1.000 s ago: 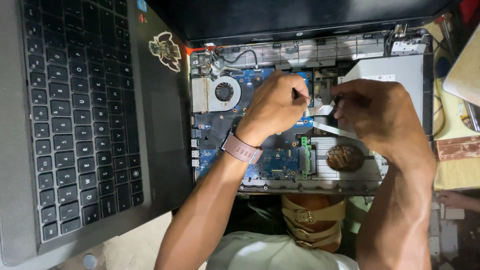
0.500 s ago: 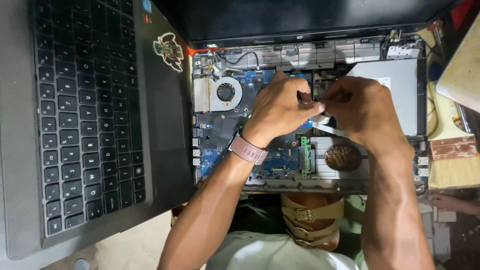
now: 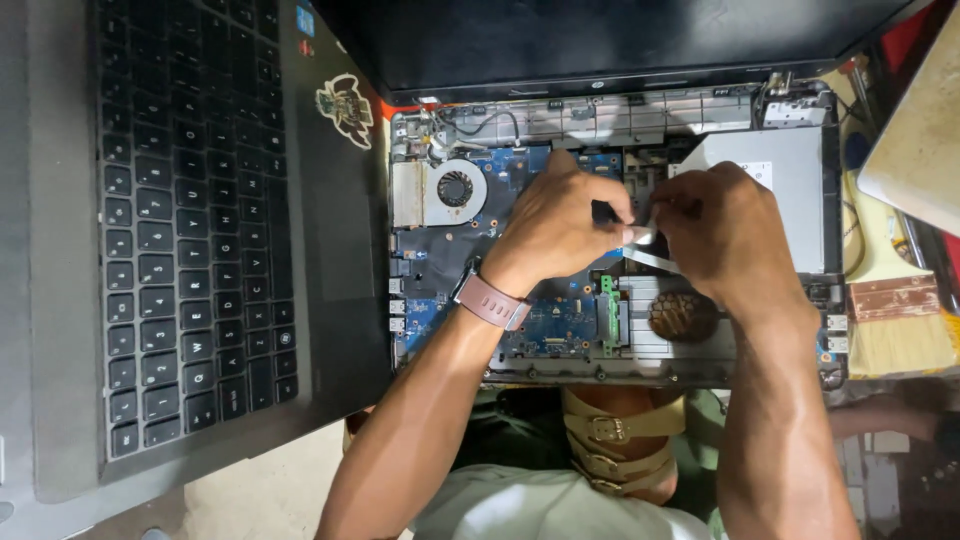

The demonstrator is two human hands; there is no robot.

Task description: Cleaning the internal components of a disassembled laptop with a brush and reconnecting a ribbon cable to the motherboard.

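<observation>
Ribbon cable (image 3: 648,258), thin, light and easily creased, sits pinched between my left hand (image 3: 560,225) fingertips and my right hand (image 3: 720,235) fingertips just above the motherboard (image 3: 560,315), so I'd grip its stiffened end.

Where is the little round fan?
In the head view, the round fan sits at the upper left corner of the opened laptop's blue circuit board, just left of the person's left hand and right of the sticker.
</observation>
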